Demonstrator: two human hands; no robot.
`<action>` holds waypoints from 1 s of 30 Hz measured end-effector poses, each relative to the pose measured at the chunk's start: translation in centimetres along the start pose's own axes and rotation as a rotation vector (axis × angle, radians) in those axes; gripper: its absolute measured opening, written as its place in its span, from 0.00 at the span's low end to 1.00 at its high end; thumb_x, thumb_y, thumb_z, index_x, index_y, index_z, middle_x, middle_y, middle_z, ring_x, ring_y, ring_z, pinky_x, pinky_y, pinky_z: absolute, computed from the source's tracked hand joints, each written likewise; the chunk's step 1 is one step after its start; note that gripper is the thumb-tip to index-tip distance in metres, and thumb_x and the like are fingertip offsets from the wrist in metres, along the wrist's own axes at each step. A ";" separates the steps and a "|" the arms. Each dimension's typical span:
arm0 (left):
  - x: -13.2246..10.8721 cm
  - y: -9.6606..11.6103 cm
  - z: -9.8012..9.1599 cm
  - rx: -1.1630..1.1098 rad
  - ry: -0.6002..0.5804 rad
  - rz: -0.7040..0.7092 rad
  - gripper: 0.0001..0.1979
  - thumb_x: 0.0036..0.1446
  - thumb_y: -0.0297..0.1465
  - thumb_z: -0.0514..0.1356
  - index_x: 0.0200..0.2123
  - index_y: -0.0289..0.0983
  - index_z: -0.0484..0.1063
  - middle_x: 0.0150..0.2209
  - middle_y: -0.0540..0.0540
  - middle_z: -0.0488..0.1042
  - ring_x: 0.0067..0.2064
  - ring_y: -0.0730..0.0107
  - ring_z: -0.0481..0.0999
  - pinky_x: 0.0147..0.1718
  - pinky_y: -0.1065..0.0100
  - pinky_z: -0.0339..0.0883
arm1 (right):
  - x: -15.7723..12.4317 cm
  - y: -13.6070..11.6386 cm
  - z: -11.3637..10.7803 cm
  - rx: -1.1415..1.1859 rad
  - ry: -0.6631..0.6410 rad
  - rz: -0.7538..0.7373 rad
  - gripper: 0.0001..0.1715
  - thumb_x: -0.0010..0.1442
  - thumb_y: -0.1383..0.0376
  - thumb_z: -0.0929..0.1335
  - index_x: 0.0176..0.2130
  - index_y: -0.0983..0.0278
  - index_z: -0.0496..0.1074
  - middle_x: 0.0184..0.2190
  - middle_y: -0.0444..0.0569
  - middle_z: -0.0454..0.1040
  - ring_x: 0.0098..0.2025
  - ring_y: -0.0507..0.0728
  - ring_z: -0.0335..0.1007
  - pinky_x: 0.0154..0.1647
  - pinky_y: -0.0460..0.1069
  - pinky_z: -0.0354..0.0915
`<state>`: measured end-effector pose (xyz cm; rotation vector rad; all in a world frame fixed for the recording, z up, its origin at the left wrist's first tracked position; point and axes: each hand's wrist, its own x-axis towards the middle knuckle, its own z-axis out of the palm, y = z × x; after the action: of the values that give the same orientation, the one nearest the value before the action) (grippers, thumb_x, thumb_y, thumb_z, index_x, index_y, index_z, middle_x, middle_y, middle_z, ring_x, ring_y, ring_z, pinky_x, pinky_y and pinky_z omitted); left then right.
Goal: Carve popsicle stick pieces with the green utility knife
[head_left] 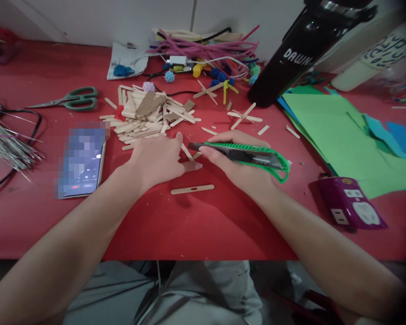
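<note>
My right hand (237,164) is wrapped round a green box cutter (246,154), its dark tip pointing left towards my other hand. My left hand (157,155) reaches over the front of a pile of wooden craft sticks (145,113), thumb and forefinger apart. A stick piece (187,152) shows in the gap between them; the other fingertips are hidden. Nearer to me lies a single craft stick (192,189) with a small slot in its middle. Beyond my right hand are crossed sticks (244,116) and a short cut piece (263,130).
On the left are scissors (76,99), a phone (83,162) and a bundle of thin wires (10,144). Pink pipe cleaners (203,49) lie at the back. A black bottle (294,54), green sheets (345,131) and a purple socket block (352,203) stand or lie rightward.
</note>
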<state>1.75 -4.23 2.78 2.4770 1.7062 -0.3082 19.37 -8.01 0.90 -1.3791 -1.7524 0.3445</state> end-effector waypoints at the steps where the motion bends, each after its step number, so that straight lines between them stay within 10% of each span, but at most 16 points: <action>1: 0.0 0.0 0.0 -0.002 0.000 -0.001 0.41 0.52 0.61 0.47 0.60 0.40 0.63 0.43 0.37 0.77 0.45 0.47 0.76 0.39 0.58 0.66 | 0.0 0.0 0.0 0.000 -0.001 -0.005 0.10 0.55 0.56 0.73 0.33 0.60 0.77 0.29 0.44 0.79 0.31 0.53 0.74 0.31 0.47 0.67; 30: -0.5 0.3 -0.3 -0.089 0.052 0.023 0.32 0.55 0.53 0.48 0.50 0.35 0.71 0.39 0.34 0.78 0.42 0.44 0.78 0.35 0.56 0.68 | -0.1 -0.9 0.3 0.004 -0.140 -0.176 0.10 0.62 0.62 0.66 0.31 0.61 0.73 0.24 0.43 0.76 0.22 0.50 0.67 0.26 0.46 0.65</action>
<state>1.90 -4.75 3.21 2.4597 1.6703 -0.1624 18.55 -8.33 1.31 -1.2113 -1.9715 0.3550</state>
